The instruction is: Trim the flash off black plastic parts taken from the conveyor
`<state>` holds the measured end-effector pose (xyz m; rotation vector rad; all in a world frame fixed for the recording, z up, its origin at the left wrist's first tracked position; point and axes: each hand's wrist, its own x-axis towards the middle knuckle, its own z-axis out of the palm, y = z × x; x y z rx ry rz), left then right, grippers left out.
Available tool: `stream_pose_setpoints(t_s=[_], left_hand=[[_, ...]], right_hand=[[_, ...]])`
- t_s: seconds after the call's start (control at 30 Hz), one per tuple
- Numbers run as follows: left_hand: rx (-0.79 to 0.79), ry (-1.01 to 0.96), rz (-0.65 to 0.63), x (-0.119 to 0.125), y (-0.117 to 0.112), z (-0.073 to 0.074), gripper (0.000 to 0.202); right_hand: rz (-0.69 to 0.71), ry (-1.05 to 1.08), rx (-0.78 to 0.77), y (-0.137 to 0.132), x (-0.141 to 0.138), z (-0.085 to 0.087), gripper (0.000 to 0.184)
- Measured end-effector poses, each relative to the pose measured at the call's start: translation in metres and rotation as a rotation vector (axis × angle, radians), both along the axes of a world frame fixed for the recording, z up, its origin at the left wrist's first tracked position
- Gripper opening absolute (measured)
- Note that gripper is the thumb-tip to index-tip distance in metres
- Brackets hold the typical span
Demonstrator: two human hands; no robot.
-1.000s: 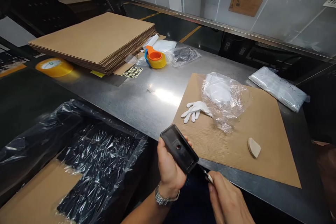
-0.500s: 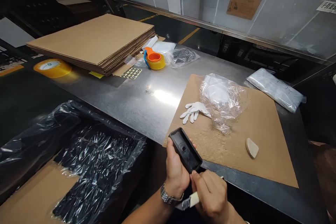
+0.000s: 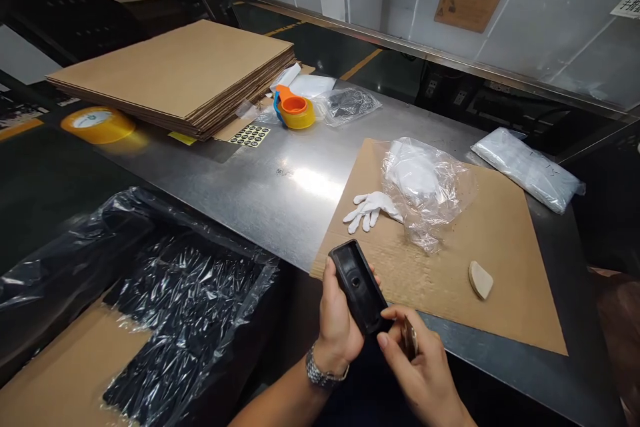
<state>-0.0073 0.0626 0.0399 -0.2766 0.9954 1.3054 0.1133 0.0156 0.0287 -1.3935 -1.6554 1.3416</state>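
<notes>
My left hand (image 3: 340,320) is wrapped round a black open-topped rectangular housing (image 3: 359,285), tilted toward me. A small round hole shows in its floor. My right hand (image 3: 420,360) is at the housing's near end, thumb and forefinger by its lower right corner. Tucked in its curled fingers is a slim blade-like tool (image 3: 411,337), mostly hidden, so its exact kind is unclear. Beyond the housing, a white glove (image 3: 370,211) lies on a cardboard sheet (image 3: 510,247). Beside it is a clear plastic bag (image 3: 425,190) with white contents.
A pale rounded block (image 3: 481,280) rests on the cardboard. Stacked cardboard (image 3: 175,67), an orange tape dispenser (image 3: 295,110) and a yellow tape roll (image 3: 97,125) occupy the metal table's (image 3: 280,193) far left. A box lined with black plastic (image 3: 195,307) stands at lower left. A plastic-wrapped pack (image 3: 527,167) lies at right.
The housing has shifted slightly right and turned more upright in my left hand. My right hand has rolled palm-up and right; the tool's pale part and blade, visible below it before, are tucked in its fingers.
</notes>
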Motion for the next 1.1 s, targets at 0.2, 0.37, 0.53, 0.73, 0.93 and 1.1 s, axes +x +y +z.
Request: stream_pose_setpoints(t_s=[0.2, 0.37, 0.53, 0.73, 0.93, 1.1], left_hand=[[0.067, 0.034, 0.019, 0.003, -0.008, -0.001, 0.050], [0.129, 0.055, 0.053, 0.004, -0.012, 0.000, 0.049], [0.158, 0.056, 0.060, 0.006, -0.013, 0.001, 0.047], [0.121, 0.032, 0.032, 0.005, -0.013, 0.000, 0.050], [0.171, 0.049, 0.064, 0.005, -0.014, 0.001, 0.046], [0.215, 0.062, 0.087, 0.008, -0.018, 0.002, 0.048]], right_hand=[[-0.035, 0.094, -0.246, 0.007, -0.008, 0.001, 0.026], [-0.059, 0.169, -0.318, 0.008, -0.008, 0.002, 0.030], [-0.102, 0.184, -0.361, 0.008, -0.010, 0.003, 0.030], [-0.161, 0.279, -0.456, 0.009, -0.012, 0.007, 0.029], [-0.136, 0.243, -0.385, 0.005, -0.011, 0.005, 0.034], [-0.151, 0.227, -0.385, 0.004, -0.012, 0.005, 0.036]])
